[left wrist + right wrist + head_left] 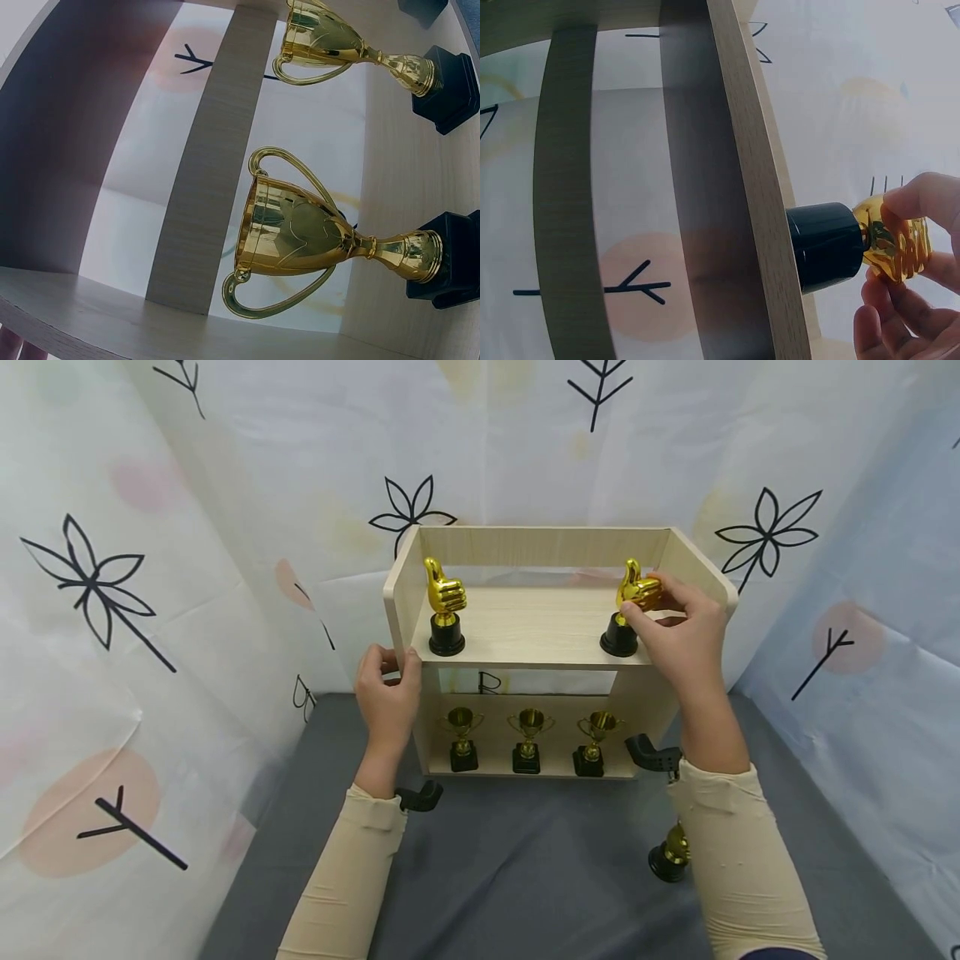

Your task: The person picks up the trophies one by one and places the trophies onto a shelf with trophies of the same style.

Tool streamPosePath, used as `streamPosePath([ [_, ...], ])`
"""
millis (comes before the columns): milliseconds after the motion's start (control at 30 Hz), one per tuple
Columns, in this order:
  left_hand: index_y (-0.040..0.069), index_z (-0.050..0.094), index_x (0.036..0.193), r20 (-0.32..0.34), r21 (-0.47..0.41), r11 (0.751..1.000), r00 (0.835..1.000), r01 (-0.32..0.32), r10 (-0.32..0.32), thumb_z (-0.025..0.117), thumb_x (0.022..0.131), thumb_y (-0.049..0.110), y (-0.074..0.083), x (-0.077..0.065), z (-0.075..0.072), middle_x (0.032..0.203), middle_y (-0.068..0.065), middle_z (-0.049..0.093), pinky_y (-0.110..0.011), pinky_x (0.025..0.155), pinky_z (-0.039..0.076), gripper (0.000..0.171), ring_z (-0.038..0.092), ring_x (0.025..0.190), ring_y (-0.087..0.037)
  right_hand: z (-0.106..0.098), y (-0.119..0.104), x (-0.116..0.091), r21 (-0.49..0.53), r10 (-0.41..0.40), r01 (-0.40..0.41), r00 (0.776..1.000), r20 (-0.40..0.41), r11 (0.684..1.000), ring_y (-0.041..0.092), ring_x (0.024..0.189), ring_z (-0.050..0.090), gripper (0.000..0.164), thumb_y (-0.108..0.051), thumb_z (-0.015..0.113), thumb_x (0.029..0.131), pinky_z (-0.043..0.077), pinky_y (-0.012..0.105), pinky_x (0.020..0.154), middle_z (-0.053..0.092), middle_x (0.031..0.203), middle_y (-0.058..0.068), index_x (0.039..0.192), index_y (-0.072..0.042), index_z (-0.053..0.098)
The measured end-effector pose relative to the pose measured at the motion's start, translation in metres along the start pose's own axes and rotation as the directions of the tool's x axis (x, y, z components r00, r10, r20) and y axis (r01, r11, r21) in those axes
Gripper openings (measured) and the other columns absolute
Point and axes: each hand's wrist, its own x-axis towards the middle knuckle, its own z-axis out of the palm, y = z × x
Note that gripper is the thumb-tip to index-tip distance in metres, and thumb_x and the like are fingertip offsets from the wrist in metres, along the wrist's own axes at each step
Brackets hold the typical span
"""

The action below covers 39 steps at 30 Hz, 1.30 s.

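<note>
My right hand point(686, 631) pinches the gold thumbs-up trophy point(619, 637) at the right of the small wooden shelf's point(525, 631) upper board. In the right wrist view, thumb and fingers are round its gold part, and the black base point(823, 246) meets the board. It leans slightly in the head view. My left hand point(388, 693) grips the shelf's left side panel, its thumb near the front edge; some fingers are hidden. Another thumbs-up trophy point(447, 631) stands upright at the left of the same board.
On the lower board stand three gold cup trophies, left point(463, 752), middle point(527, 756) and right point(589, 758). A further gold trophy with a round black base point(667, 862) is on the grey cloth point(517, 868), partly behind my right forearm. Patterned white fabric point(300, 468) surrounds the table.
</note>
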Motion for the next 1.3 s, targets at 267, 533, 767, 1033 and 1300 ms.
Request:
streamPosePath([
  [267,0.002,0.059,0.087,-0.008,0.0,1.0,1.0,-0.002,0.002,0.067,0.099,0.027,0.0001,0.0002,0.0005,0.09,-0.016,0.061,-0.05,0.071,0.062,0.029,0.071,0.087,-0.031,-0.0024,-0.0003,0.0013,0.005,0.011,-0.011,1.0,-0.011,1.0,0.0,0.094,0.066,0.046,-0.022,0.084,0.09,0.05,0.011,0.074,0.075,0.124,0.016,0.133,-0.011,0.075],
  [533,0.002,0.059,0.085,-0.016,0.001,1.0,1.0,-0.004,0.004,0.068,0.099,0.027,-0.001,0.0004,0.0011,0.09,-0.016,0.061,-0.049,0.07,0.061,0.03,0.071,0.087,-0.031,-0.0031,0.0001,0.0014,0.01,0.014,-0.014,1.0,-0.011,1.0,-0.004,0.093,0.065,0.047,-0.021,0.084,0.09,0.05,0.009,0.074,0.075,0.123,0.016,0.134,-0.01,0.075],
  [767,0.003,0.06,0.086,-0.006,0.002,1.0,1.0,-0.009,0.009,0.067,0.1,0.029,-0.0013,0.0007,-0.0001,0.09,-0.015,0.062,-0.045,0.07,0.061,0.03,0.071,0.087,-0.03,-0.0021,0.0017,0.0024,0.01,0.027,-0.027,1.0,-0.004,1.0,-0.002,0.093,0.065,0.045,-0.022,0.084,0.09,0.049,0.011,0.073,0.076,0.121,0.015,0.133,-0.01,0.075],
  [1033,0.004,0.06,0.086,-0.005,0.016,1.0,1.0,-0.007,0.007,0.066,0.1,0.03,-0.0017,0.001,0.0,0.09,-0.014,0.063,-0.038,0.069,0.06,0.03,0.071,0.086,-0.028,-0.0009,0.0042,0.001,-0.023,0.037,-0.037,0.999,0.013,0.999,0.002,0.097,0.063,0.048,-0.025,0.081,0.093,0.048,0.012,0.075,0.074,0.124,0.017,0.136,-0.008,0.072],
  [1300,0.004,0.06,0.085,-0.007,0.008,1.0,1.0,0.0,0.0,0.068,0.099,0.03,-0.0009,0.0011,0.0002,0.09,-0.013,0.063,-0.044,0.069,0.061,0.03,0.07,0.086,-0.027,-0.0008,0.004,-0.0017,-0.058,0.05,-0.049,0.998,0.026,0.997,0.006,0.103,0.063,0.05,-0.029,0.08,0.095,0.046,0.012,0.076,0.073,0.127,0.017,0.139,-0.007,0.069],
])
